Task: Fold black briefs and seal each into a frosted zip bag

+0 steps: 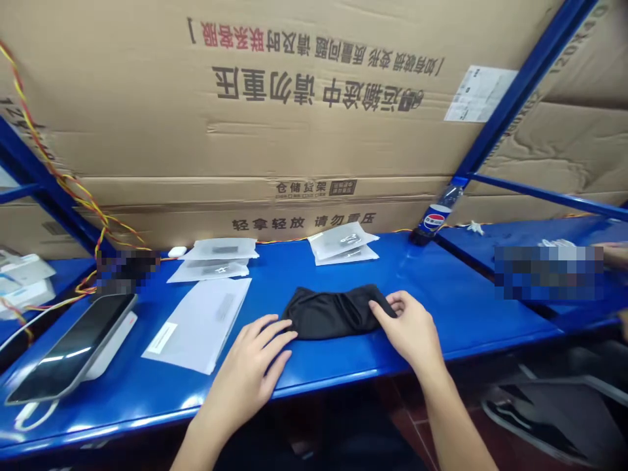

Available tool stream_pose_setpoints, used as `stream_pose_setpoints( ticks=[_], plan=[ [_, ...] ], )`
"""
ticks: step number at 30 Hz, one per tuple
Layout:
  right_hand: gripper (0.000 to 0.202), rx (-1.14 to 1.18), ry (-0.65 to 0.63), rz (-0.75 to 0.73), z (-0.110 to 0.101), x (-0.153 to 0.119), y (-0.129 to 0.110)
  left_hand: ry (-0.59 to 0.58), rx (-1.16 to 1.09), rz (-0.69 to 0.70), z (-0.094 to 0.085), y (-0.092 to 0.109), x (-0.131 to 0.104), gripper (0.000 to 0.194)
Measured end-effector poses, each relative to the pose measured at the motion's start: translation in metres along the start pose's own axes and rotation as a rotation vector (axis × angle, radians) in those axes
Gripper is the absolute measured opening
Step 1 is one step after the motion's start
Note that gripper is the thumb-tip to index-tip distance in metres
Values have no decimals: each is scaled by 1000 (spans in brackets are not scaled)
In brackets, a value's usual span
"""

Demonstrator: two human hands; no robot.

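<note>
A piece of black stretchy cloth [331, 315], wrinkled and long in shape, lies across the blue shelf surface [392, 268] in front of me. My left hand [260, 356] rests at its left end, fingers stretched out and fingertips touching the fabric. At the opposite end my right hand [409, 327] is closed on the cloth's right corner, thumb on top and fingers behind. To the left of the cloth lies a large frosted zip bag [206, 324] with a white label.
Smaller frosted bags [220, 252] and another pair of bags [343, 243] lie at the back. A phone [73, 347] rests tilted at left, near coloured wires [93, 216]. A Pepsi bottle [436, 216] leans by the blue post; cardboard [294, 144] forms the back. Another person's hand [615, 255] shows at far right.
</note>
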State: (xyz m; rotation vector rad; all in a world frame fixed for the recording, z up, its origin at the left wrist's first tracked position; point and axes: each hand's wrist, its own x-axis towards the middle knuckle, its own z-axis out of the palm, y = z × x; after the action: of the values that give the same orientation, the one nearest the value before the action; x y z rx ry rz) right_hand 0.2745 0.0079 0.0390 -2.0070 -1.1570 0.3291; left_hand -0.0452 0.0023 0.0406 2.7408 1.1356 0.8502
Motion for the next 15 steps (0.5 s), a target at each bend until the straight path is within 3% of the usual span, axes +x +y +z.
stream_pose_setpoints(
  ticks=[3,5,7,10,12,15],
  plan=[
    [21,84,190,-82,0,0,-25,-30,-53,-22,2,-2,-1,34],
    [16,113,335,-291,9,-12,-47,-18,-75,-28,4,-2,-2,35],
    [12,113,373,-540,27,-33,-65,10,-84,-35,6,-2,-2,35],
    [16,37,155,-813,58,-67,-81,146,-76,-76,5,-1,-2,32],
    [19,23,27,-885,72,-81,-83,308,-38,-127,2,-2,-2,25],
    [22,113,30,-893,76,-83,-79,453,137,-242,-6,-10,-4,18]
  ],
)
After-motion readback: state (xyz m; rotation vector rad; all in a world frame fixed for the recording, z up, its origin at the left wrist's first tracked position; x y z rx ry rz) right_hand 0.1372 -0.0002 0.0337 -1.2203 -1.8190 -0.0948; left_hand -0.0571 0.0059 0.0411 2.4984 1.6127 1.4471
